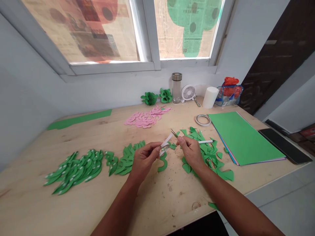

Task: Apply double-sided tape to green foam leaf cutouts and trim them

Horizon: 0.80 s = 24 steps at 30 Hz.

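Observation:
My left hand (pixel 147 158) is closed around a narrow roll of white tape (pixel 164 149), and a loose strip of tape (pixel 167 140) stretches up and to the right from it. My right hand (pixel 190 151) pinches a thin, tweezers-like tool (pixel 174 133); its two dark tips are parted close to the strip's end. Most of that tool is hidden by the fingers. Beneath the left hand lies a curved green paper cutout (pixel 162 165). Stacked green cutouts (pixel 126 160) are left of it, and green scraps (pixel 213 154) lie around and under the right forearm.
Leaf-shaped green pieces with white patches (pixel 76 170) lie at left, pink cutouts (pixel 145 118) further back. A larger tape roll (pixel 203 120), green sheets (pixel 246 137) and a black phone (pixel 285 146) are on the right. A glass bottle (pixel 176 88) and small fan (pixel 188 93) stand by the wall.

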Each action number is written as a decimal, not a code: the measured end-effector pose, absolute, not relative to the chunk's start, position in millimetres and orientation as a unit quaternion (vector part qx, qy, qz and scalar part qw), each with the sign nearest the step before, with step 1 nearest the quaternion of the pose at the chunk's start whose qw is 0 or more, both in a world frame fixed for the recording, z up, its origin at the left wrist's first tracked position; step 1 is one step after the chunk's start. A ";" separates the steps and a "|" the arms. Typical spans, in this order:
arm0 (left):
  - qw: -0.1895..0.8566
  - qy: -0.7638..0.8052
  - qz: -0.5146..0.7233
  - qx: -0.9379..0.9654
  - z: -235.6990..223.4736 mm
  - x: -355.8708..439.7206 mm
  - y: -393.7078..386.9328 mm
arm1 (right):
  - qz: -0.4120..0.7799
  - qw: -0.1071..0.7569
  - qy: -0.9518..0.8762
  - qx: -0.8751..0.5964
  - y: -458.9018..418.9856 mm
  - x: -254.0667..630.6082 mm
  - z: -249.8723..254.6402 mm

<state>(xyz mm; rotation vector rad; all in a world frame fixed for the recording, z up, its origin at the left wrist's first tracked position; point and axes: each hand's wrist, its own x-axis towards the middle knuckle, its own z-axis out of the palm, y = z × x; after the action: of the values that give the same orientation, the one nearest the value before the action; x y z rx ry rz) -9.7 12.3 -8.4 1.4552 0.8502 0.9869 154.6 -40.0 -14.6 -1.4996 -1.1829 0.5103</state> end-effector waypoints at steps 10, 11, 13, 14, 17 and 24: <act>0.572 0.342 0.429 0.609 -8.2 -10.5 10.9 | 0.223 0.551 -0.504 -0.627 -40.7 154.5 -12.3; 0.571 0.341 0.428 0.611 -8.3 -10.5 10.7 | 0.225 0.552 -0.506 -0.623 -41.1 154.2 -12.1; 0.569 0.342 0.425 0.615 -8.6 -10.3 10.3 | 0.228 0.554 -0.511 -0.616 -41.7 153.4 -11.9; 0.569 0.342 0.423 0.617 -8.8 -10.1 10.1 | 0.228 0.555 -0.513 -0.613 -42.0 153.0 -11.8; 0.568 0.344 0.417 0.621 -9.4 -9.6 9.8 | 0.229 0.558 -0.516 -0.608 -42.0 152.0 -11.7; 0.570 0.357 0.415 0.613 -10.0 -9.3 11.7 | 0.241 0.563 -0.517 -0.598 -41.4 152.3 -12.4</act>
<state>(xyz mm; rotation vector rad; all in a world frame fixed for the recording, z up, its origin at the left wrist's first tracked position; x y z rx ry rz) -9.3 11.7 -10.0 1.4401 0.8371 0.9737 152.3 -41.4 -12.4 -1.4074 -1.2172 0.5677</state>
